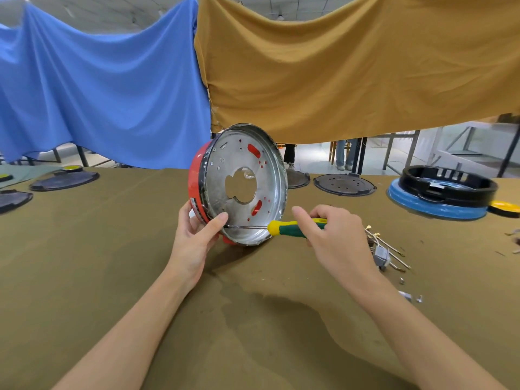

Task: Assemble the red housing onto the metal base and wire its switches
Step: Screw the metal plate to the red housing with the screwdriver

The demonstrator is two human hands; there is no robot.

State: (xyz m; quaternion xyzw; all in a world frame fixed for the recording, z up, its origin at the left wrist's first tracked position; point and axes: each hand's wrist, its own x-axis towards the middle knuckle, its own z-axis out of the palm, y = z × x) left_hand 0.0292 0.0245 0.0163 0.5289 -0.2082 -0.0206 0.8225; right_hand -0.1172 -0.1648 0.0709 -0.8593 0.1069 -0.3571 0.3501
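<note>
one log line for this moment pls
left hand steadies red housing with metal base on edge | right hand grips screwdriver, tip at lower rim | switches unwired

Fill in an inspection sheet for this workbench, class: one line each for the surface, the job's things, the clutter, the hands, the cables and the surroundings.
Surface: table covered in olive-brown cloth.
Job's things: red housing fitted round the metal base, stood on edge; screwdriver with yellow-green handle, shaft lying across the base's lower rim.
Clutter: small metal bits at right; dark round lids along the far edge; black ring on a blue housing.
Hands: left hand grips the housing's edge; right hand grips the screwdriver handle.
Cables: grey switch with terminal-tipped wires lying loose at right.
Surroundings: blue cloth and mustard cloth hung behind; people's legs beyond.
</note>
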